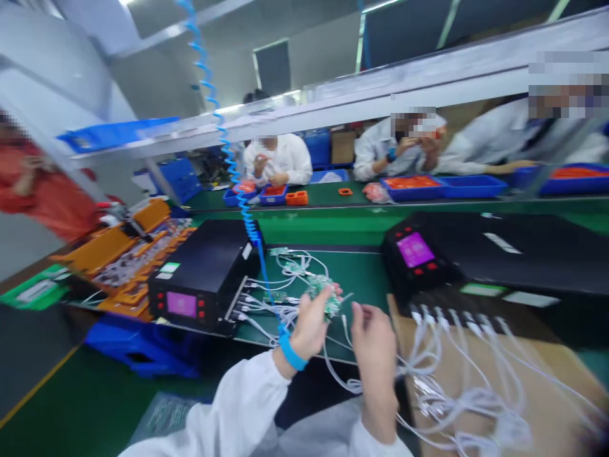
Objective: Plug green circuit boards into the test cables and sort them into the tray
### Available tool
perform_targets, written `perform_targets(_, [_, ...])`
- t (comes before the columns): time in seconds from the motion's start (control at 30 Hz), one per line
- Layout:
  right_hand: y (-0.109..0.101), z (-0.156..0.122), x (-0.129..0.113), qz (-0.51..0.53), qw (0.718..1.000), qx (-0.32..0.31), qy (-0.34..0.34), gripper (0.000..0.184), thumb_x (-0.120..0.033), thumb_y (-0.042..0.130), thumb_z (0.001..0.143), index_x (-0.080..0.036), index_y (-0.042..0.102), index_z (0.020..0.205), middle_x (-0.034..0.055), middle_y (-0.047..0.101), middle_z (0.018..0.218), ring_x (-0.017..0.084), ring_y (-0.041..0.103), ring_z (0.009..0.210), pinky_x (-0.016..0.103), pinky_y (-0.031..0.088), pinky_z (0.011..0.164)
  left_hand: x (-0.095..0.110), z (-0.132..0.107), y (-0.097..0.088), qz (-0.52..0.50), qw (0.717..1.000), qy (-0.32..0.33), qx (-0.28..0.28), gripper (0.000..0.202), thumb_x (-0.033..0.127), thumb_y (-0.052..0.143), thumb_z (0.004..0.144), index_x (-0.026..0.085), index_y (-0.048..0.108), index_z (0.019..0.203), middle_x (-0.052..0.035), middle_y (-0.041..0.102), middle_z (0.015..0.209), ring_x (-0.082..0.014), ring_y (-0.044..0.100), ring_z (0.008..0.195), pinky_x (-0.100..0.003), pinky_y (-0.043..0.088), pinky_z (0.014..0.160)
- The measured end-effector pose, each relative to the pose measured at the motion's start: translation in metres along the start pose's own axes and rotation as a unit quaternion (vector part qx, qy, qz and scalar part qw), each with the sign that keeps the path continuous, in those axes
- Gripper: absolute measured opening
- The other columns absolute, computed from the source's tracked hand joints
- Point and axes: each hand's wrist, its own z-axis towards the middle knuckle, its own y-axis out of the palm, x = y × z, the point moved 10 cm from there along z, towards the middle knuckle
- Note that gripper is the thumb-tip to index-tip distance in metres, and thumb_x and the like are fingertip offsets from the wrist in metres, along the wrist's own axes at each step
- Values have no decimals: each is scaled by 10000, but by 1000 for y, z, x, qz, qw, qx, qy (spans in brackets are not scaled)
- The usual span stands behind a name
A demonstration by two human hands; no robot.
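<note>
My left hand is closed around a cluster of small green circuit boards, held over the green bench mat. A blue wrist strap circles that wrist, joined to a coiled blue cord. Just to the right, my right hand is raised with its fingers curled together; whatever they hold, if anything, is hidden. A white cable passes between the two hands. More white cables run from the left black tester box to the boards.
At right stands another black tester box, its cables looping over a cardboard sheet. Orange racks fill the left end. Across the bench, several co-workers in white sit behind blue trays of orange parts. A blue crate is below.
</note>
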Motion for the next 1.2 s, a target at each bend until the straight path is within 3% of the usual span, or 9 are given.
perform_targets(0.07, [30,15,-6,-141,986,-84,35,420,-413,440,1060,-96,714,1048,228,753,1005,333,738,999,408,506,858,11,9,-18,19,999,-12,23,330,291,897,714,129,733,951,-103,778,979,-221,731,959,-317,524,901])
perform_targets(0.13, [55,26,-8,-215,964,-138,68,391,-378,487,1052,-68,723,1080,268,750,1077,363,722,1096,432,476,921,16,18,-31,15,999,-28,34,233,242,858,754,117,755,921,-108,778,954,-215,735,938,-302,533,874])
perform_targets(0.33, [92,35,-7,-221,958,-159,85,246,-213,577,983,-69,728,1114,265,748,1146,355,718,1142,442,448,971,17,24,-37,-21,998,-67,9,148,162,792,758,109,773,895,-91,766,885,-178,711,800,-258,544,728])
perform_targets(0.5, [77,31,-2,-149,979,-127,53,257,-243,469,1046,-98,665,1128,206,757,1134,282,732,1092,354,488,906,19,36,-34,9,997,-72,15,264,186,851,676,137,771,922,-50,763,895,-142,673,736,-241,495,664])
perform_targets(0.6, [53,20,-3,90,994,-61,25,265,-396,484,1054,-167,614,1090,104,774,958,216,747,896,288,509,795,17,46,-26,37,997,-70,18,307,226,892,644,153,762,913,-46,771,936,-144,678,766,-238,476,669])
perform_targets(0.7, [28,-2,-8,257,966,-6,-6,305,-507,584,991,-207,627,1026,46,754,879,200,712,817,288,505,788,13,50,-10,47,997,-69,4,301,238,885,662,149,769,925,-55,772,950,-148,684,799,-240,482,677])
perform_targets(0.87, [20,-30,-20,305,952,-21,5,358,-526,633,958,-199,759,1033,45,749,872,200,681,818,301,510,802,9,45,12,39,998,-55,-13,270,236,878,710,124,773,931,-85,774,1008,-157,704,858,-246,518,704])
perform_targets(1.07, [19,-35,-15,342,939,10,31,406,-516,649,941,-178,793,1114,96,770,1034,221,680,905,327,536,838,0,40,18,40,997,-53,-32,352,250,925,680,139,760,971,-95,776,1040,-171,711,869,-243,517,648])
perform_targets(1.2, [24,-37,-4,375,925,15,64,429,-532,699,895,-161,780,1096,108,769,1004,228,691,889,345,552,833,-1,40,18,37,997,-51,-32,372,214,943,634,150,747,944,-98,775,1044,-201,723,919,-247,527,662])
